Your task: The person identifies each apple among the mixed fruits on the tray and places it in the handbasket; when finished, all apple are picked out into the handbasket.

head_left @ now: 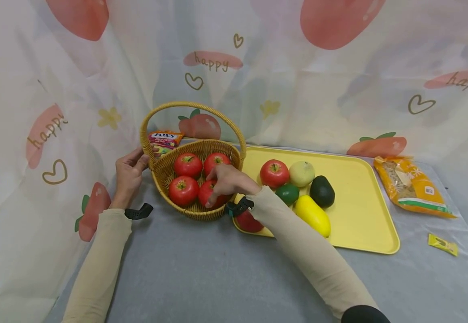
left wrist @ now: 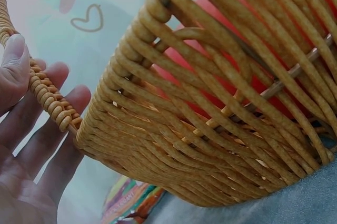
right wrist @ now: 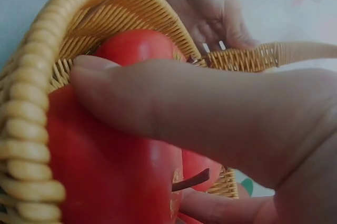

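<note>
A wicker basket (head_left: 203,216) with a tall arched handle (head_left: 193,104) stands on the cloth with several red apples in it. My left hand (head_left: 130,174) pinches the lower left end of the handle between thumb and fingers, as the left wrist view shows up close. Reaching in over the right rim, my right hand (head_left: 234,180) grips the front right apple (head_left: 206,192). In the right wrist view the thumb lies across that apple (right wrist: 110,155), beside its brown stem. Another apple (head_left: 188,165) sits at the back left of the basket.
Right of the basket, a yellow tray (head_left: 363,215) carries two red apples, a pale round fruit (head_left: 301,173), a lime (head_left: 288,194), an avocado (head_left: 322,191) and a yellow mango (head_left: 312,216). A Fox's candy bag (head_left: 165,138) lies behind the basket; an orange bag (head_left: 413,186) and small yellow packet (head_left: 443,244) lie far right.
</note>
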Action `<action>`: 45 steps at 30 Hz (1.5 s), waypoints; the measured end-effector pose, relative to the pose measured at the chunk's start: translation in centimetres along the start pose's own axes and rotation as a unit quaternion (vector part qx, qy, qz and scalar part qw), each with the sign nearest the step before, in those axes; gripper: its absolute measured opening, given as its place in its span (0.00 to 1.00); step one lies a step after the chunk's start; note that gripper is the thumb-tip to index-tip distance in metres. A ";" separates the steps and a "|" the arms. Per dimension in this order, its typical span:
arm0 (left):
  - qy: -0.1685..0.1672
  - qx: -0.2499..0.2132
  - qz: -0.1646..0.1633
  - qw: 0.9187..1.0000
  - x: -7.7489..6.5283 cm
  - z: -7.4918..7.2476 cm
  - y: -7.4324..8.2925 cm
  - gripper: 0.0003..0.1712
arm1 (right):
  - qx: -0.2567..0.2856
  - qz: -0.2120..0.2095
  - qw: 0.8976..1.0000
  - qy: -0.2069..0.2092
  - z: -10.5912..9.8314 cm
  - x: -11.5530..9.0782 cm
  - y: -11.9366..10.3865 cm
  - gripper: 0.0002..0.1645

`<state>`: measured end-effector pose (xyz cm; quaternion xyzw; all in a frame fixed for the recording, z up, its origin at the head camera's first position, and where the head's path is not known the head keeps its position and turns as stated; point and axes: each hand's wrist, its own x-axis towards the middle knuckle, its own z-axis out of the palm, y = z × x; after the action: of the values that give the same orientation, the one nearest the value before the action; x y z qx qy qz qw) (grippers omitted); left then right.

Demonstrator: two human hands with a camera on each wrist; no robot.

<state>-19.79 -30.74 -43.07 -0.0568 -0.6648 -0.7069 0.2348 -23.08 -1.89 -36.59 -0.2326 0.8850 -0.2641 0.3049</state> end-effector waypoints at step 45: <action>0.004 0.010 -0.007 1.000 -0.2 -0.2 -0.2 0.19 | 0.143 -0.247 0.958 0.004 -2.6 -7.7 6.1 0.39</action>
<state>-19.67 -30.88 -43.30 -0.0470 -0.6712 -0.7020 0.2334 -20.84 8.00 -35.37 -0.3972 0.7538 -0.4561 0.2568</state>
